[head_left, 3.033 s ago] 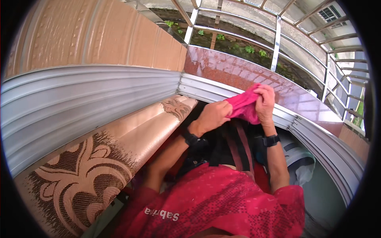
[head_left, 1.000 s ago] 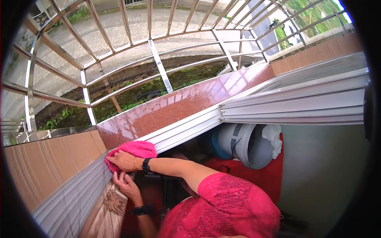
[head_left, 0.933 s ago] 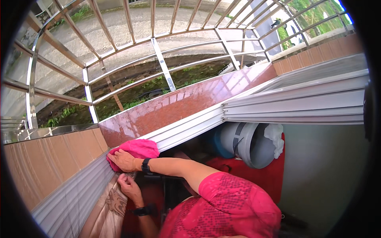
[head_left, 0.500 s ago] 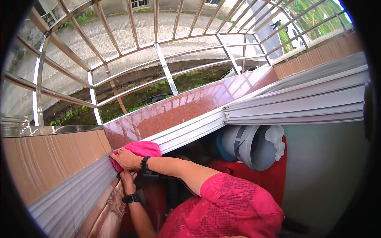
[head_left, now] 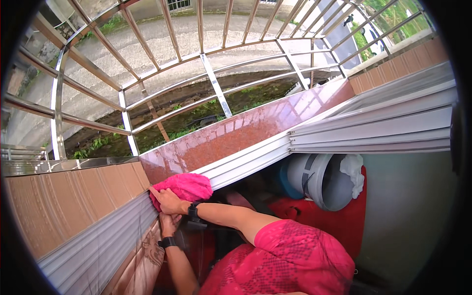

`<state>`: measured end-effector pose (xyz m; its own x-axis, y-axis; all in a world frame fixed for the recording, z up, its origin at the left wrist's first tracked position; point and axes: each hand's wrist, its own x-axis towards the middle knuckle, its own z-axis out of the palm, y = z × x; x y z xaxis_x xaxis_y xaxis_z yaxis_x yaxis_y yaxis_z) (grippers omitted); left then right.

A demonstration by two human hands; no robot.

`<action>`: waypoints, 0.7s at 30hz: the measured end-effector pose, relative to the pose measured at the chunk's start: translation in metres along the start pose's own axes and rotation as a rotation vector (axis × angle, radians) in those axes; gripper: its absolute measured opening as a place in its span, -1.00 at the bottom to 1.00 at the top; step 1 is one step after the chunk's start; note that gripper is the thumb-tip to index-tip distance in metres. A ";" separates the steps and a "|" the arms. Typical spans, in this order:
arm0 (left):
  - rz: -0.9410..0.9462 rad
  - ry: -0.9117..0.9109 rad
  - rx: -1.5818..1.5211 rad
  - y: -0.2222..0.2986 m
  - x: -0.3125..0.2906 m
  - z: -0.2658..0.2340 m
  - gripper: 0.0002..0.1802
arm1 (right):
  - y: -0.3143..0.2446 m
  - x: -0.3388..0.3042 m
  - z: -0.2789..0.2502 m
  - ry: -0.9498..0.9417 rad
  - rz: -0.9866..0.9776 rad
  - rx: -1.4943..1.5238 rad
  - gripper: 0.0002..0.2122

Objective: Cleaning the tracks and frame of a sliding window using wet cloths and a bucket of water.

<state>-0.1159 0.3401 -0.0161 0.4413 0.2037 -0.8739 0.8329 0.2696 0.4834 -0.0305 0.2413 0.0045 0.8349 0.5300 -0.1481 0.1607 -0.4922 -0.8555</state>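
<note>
My right hand [head_left: 173,200] grips a bright pink cloth [head_left: 189,187] and presses it into the corner where the white window frame [head_left: 246,161] meets the side frame. Part of the cloth bunches up beyond my knuckles, over the frame's rails. Just below, my left hand [head_left: 169,225] is tucked against the underside of my right hand, beside the side frame. Its fingertips are mostly hidden, so what they touch cannot be made out. Outside the frame runs a shiny reddish stone sill [head_left: 221,142].
Metal railing bars [head_left: 215,83] close off the far side, above a ditch and pavement. Brown ribbed tiles [head_left: 83,201] line the left wall. At right, white sliding panels [head_left: 373,123] stand above a grey bucket [head_left: 327,182] with a white cloth [head_left: 352,172] on its rim.
The view has shifted slightly, so the scene sits farther right. My right hand stays on the cloth in the corner; the fingers of my left hand are now more hidden beneath it.
</note>
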 end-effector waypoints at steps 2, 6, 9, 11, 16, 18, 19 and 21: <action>-0.002 -0.026 0.005 0.003 -0.003 0.002 -0.70 | 0.002 0.002 -0.002 -0.056 -0.016 -0.070 -0.29; -0.031 0.031 -0.029 0.005 -0.006 0.009 -0.69 | 0.004 -0.001 -0.002 -0.001 -0.063 -0.130 -0.29; -0.052 0.060 0.003 0.004 0.000 0.009 -0.67 | 0.000 -0.005 -0.005 0.036 -0.082 -0.035 -0.31; -0.073 0.085 0.036 0.001 0.009 0.006 -0.66 | -0.003 0.002 -0.009 0.014 0.100 0.112 -0.32; -0.129 -0.053 0.056 0.008 0.007 0.006 -0.63 | 0.004 0.006 -0.005 -0.052 0.042 -0.098 -0.35; -0.125 -0.053 0.036 0.008 0.006 0.003 -0.62 | -0.003 0.007 -0.004 -0.070 0.045 -0.166 -0.37; -0.126 -0.053 0.017 0.006 0.005 -0.001 -0.61 | -0.006 0.006 -0.003 -0.075 0.039 -0.162 -0.37; -0.117 -0.047 0.046 0.010 -0.005 0.000 -0.61 | -0.011 0.005 -0.005 -0.010 -0.006 -0.183 -0.56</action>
<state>-0.1099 0.3413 -0.0071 0.3539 0.1291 -0.9263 0.8936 0.2458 0.3757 -0.0254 0.2457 0.0154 0.8286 0.5396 -0.1491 0.2595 -0.6062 -0.7518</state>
